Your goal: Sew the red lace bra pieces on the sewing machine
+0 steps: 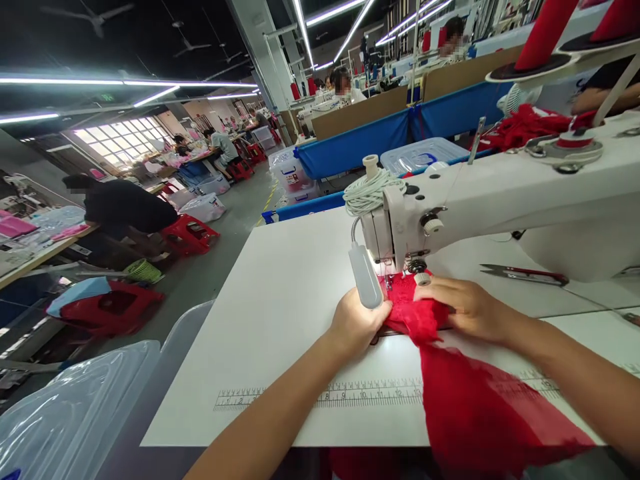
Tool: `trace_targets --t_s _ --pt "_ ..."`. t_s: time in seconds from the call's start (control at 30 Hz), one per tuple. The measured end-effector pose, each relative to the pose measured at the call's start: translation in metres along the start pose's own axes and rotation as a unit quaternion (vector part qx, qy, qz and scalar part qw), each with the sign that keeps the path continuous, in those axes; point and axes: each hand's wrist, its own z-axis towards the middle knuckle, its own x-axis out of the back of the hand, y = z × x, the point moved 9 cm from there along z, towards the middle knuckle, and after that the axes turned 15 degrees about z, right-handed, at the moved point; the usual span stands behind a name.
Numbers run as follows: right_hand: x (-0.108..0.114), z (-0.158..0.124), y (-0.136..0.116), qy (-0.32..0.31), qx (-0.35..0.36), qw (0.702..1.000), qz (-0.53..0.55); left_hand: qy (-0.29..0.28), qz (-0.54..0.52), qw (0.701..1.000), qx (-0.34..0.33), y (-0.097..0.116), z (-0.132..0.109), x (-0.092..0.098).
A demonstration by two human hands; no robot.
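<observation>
A piece of red lace-like fabric (pixel 470 407) lies bunched under the needle area of a white sewing machine (pixel 500 190) and trails over the table's front edge. On its left side my left hand (pixel 355 325) pinches the fabric edge with the thumb; its other fingers are partly hidden behind a small grey lamp (pixel 365 277). My right hand (pixel 467 308) grips the bunched fabric from the right, its fingers reaching toward the presser foot (pixel 389 282). A coil of pale green cord (pixel 373 192) hangs on the machine head.
Scissors (pixel 525 273) lie on the white table (pixel 280 300) right of the needle. A printed ruler (pixel 370 395) runs along its front. Red thread cones (pixel 545 37) stand upper right. Clear plastic bins (pixel 85 407) sit at lower left; people work at other tables behind.
</observation>
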Motion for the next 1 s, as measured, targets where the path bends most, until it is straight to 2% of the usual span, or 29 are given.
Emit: trace_targets --t_s 0.1,0.27,0.43,0.53,0.77,1.0 --pt "-0.007 -0.002 -0.007 -0.027 0.047 0.996 -0.066 0.014 0.028 0.999 -0.018 0.004 -0.002 -0.002" --pt "-0.016 0.0 -0.012 -0.057 0.064 0.983 -0.164 0.015 0.067 0.997 -0.029 0.008 -0.003 0.0" --pt "-0.018 0.001 -0.014 -0.036 0.067 0.979 -0.19 -0.02 0.145 0.982 -0.118 0.027 -0.01 0.008" --pt "-0.019 0.0 -0.012 -0.023 0.071 0.981 -0.182 -0.015 0.168 0.974 -0.148 0.034 -0.015 0.015" --pt "-0.02 -0.004 -0.003 -0.025 0.065 0.979 -0.189 0.014 0.23 0.962 -0.144 0.034 -0.02 0.015" --pt "-0.018 0.0 -0.015 -0.031 0.095 0.972 -0.214 0.023 0.269 0.953 -0.134 0.033 -0.021 0.016"
